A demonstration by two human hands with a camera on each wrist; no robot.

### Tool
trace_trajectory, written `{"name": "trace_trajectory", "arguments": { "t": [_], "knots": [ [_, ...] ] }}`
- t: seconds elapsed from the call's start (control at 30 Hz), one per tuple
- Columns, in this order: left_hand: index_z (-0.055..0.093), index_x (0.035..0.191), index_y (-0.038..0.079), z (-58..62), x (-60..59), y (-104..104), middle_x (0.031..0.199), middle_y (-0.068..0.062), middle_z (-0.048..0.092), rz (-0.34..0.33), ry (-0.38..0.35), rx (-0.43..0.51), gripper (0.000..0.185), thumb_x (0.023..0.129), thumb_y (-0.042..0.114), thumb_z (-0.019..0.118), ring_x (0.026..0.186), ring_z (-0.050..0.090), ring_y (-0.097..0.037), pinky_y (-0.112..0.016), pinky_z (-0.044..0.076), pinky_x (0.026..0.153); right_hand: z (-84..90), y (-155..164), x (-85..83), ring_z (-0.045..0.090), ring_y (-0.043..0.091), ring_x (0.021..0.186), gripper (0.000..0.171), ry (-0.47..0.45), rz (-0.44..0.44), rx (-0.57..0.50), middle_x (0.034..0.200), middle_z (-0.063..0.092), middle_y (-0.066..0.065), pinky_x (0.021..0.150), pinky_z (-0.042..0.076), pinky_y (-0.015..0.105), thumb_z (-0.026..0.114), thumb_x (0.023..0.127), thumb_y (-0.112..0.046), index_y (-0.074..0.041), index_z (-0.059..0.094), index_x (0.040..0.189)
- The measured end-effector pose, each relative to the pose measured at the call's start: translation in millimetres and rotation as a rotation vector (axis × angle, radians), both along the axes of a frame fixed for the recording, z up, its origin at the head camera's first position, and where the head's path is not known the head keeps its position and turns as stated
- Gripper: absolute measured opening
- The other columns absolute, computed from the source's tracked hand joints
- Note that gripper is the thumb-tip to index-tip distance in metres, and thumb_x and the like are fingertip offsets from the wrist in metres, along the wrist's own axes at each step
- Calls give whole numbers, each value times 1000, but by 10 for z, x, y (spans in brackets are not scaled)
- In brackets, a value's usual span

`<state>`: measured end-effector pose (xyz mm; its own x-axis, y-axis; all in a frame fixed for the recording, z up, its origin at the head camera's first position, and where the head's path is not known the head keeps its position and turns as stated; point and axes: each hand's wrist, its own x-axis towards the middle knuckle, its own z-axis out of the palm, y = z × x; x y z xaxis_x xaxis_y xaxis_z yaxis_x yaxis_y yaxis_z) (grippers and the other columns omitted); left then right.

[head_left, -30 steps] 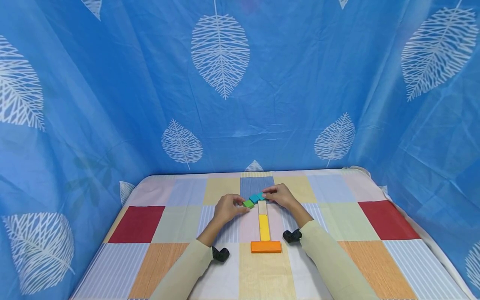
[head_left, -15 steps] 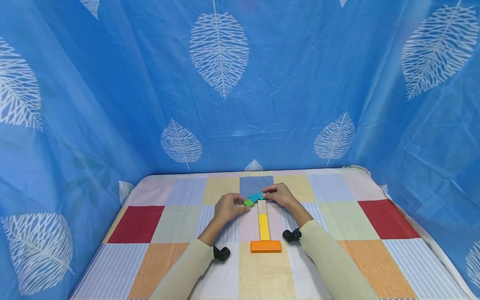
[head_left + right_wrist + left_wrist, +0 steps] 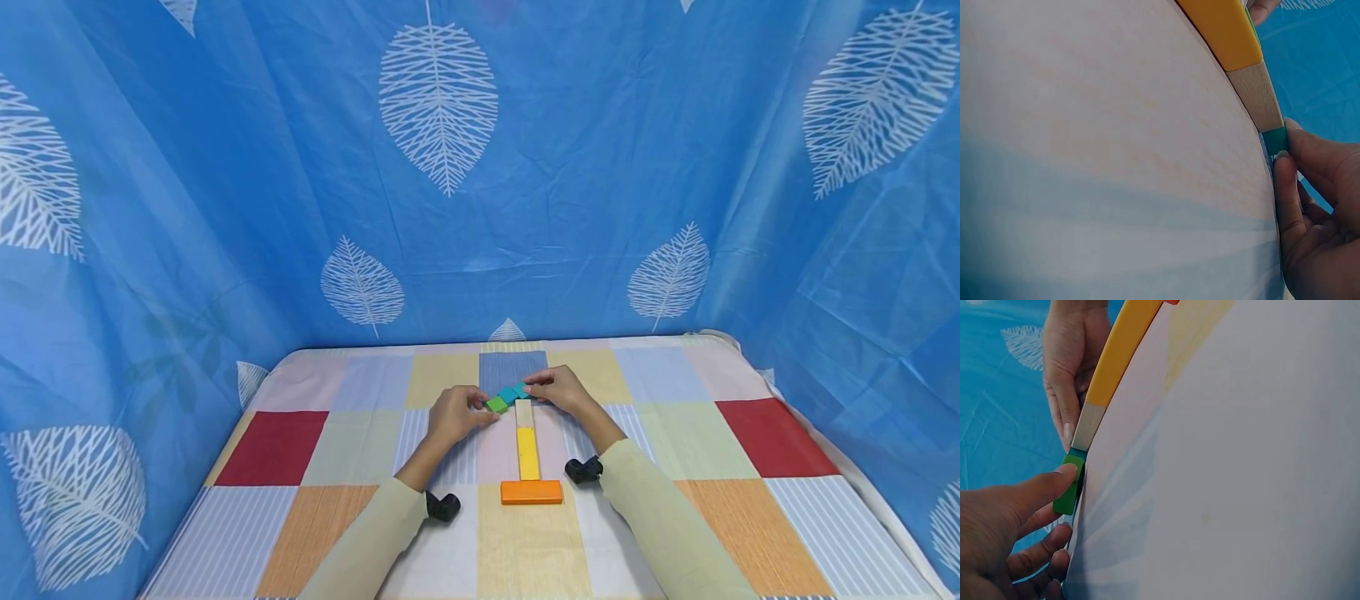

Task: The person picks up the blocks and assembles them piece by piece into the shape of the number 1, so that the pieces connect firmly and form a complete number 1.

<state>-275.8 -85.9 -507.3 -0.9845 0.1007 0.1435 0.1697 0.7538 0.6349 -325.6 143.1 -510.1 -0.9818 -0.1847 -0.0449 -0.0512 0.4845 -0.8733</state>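
Observation:
My left hand (image 3: 453,414) pinches a green block (image 3: 497,405) at the left end of a short slanted row; in the left wrist view its thumb lies on that green block (image 3: 1069,494). Two teal blocks (image 3: 510,395) continue the row up to the right. My right hand (image 3: 560,390) pinches the row's far right end, and in the right wrist view thumb and finger hold a teal block (image 3: 1275,140). Just below the row stands the end of a plain wooden block (image 3: 523,413), with a yellow block (image 3: 528,454) in line behind it, nearer me.
An orange block (image 3: 531,492) lies crosswise at the near end of the yellow one. Everything sits on a patchwork cloth (image 3: 360,450) over the table. A blue curtain with white leaves (image 3: 525,233) closes off the back and sides.

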Motion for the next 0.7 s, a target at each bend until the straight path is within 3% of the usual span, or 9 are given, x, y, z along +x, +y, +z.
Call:
{"name": "trace_trajectory", "arguments": {
  "t": [0.7],
  "knots": [
    [80, 94, 16, 14, 3, 11, 78, 7, 66, -13, 35, -68, 30, 74, 34, 92, 68, 52, -9, -26, 43, 60, 0, 6, 13, 67, 13, 82, 26, 14, 10, 21, 110, 73, 12, 74, 58, 29, 73, 94, -15, -1, 75, 116]
  ]
}}
